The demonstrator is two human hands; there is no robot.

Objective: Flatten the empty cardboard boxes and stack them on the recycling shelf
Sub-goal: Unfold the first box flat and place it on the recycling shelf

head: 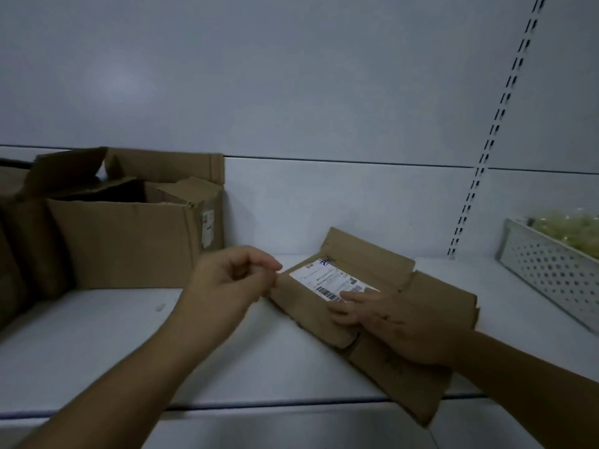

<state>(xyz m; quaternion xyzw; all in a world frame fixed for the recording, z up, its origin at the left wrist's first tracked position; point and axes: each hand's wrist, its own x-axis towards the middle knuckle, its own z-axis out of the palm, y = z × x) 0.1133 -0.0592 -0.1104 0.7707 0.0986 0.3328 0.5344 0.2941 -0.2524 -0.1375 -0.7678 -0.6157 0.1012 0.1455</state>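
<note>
One flattened box (447,296) is down on the recycling shelf (129,345), lying at about 4 o'clock from the middle of the view, with its near corner hanging over the shelf's front edge. It is pressed flat by the right hand (392,325), whose fingers (356,296) are laid straight across the lower edge of the white shipping label (324,278); nothing is clasped there, so the grip is wide and used as a weight.

The left hand (227,280) is held at the box's 9 o'clock corner with its fingers curled. Whether that corner is pinched or only brushed cannot be told, so that grip is left undecided.

Over at 9 o'clock an open box (129,241) is seen standing upright against the back panel, flaps raised and crumpled, not yet collapsed. A further brown box (19,254) is cut off at the far left edge, and its state cannot be read. At 3 o'clock a perforated metal basket (551,273) of pale green goods is parked well apart from the cardboard.

Progress is judged as early: one box laid flat and being settled, at least one more to be broken down and stacked on top.
</note>
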